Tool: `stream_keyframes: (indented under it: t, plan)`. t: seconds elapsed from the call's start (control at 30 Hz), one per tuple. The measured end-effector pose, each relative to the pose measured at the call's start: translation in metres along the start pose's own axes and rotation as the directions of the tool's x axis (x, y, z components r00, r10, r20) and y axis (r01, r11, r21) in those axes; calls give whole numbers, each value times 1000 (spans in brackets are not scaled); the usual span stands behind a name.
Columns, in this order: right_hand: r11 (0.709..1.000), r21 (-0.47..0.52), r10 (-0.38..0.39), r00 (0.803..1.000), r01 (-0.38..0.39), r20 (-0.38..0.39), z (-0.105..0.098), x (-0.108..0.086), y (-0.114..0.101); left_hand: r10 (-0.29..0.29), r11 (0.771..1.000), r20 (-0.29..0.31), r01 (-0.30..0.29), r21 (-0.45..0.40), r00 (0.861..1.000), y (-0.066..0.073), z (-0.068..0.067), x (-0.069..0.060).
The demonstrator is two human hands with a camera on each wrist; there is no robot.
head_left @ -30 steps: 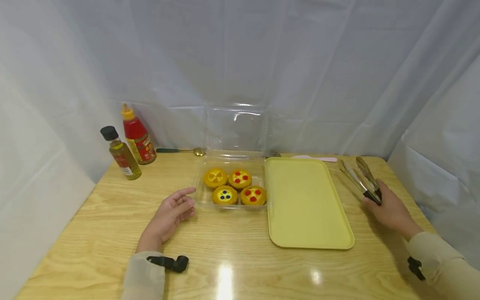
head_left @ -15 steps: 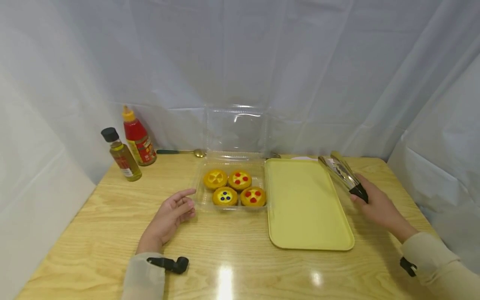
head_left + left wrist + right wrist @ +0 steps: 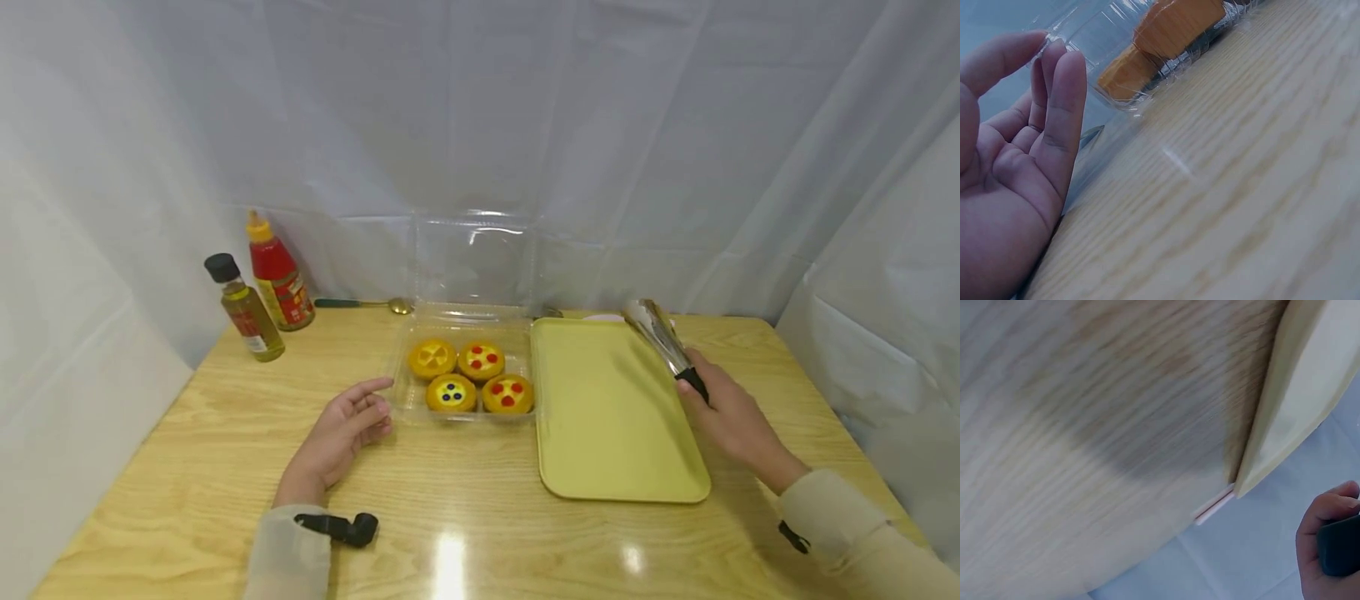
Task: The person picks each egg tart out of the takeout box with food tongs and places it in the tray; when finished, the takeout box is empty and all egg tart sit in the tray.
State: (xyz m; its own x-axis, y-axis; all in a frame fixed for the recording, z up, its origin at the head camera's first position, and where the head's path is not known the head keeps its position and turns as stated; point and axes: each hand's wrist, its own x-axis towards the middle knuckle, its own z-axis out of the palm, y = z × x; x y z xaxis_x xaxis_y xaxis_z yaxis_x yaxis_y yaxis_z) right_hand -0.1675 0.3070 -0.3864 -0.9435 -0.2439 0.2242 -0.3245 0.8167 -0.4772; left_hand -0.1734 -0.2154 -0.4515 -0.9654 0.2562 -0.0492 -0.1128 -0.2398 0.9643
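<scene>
In the head view, my right hand (image 3: 731,417) grips black-handled metal tongs (image 3: 660,337), their tips drawn close together above the back right of a yellow tray (image 3: 615,417). The right wrist view catches only part of that hand and the dark tongs handle (image 3: 1338,547). A clear plastic clamshell box (image 3: 403,400) stands left of the tray, lid raised, with several egg tarts inside, such as a blue-dotted tart (image 3: 451,392) and a red-dotted tart (image 3: 507,394). My left hand (image 3: 337,437) lies beside the box, relaxed, its fingertips at the box's left edge.
Back left stand an oil bottle (image 3: 251,321) and a red sauce bottle (image 3: 281,279). Behind the box lies a gold spoon (image 3: 399,306) with a dark handle. Part of a pink utensil (image 3: 603,317) shows behind the tray. A white curtain (image 3: 480,125) closes off the back.
My right hand has brought the tongs leftward, from the table right of the tray to over its back right edge, and their arms have closed together. The left hand stays put.
</scene>
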Motion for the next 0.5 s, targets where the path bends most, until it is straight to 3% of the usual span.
stream_keyframes:
  t: [0.33, 0.5]
  plan:
    - [999, 9, 31, 997, -32, 70, 14, 14, -29, 2, 1000, -1, -2, 6, 1000, 3, 0, -2]
    - [999, -45, 13, 996, -9, 87, 21, 22, -43, -4, 1000, -9, 4, 11, 1000, 0, -1, -1]
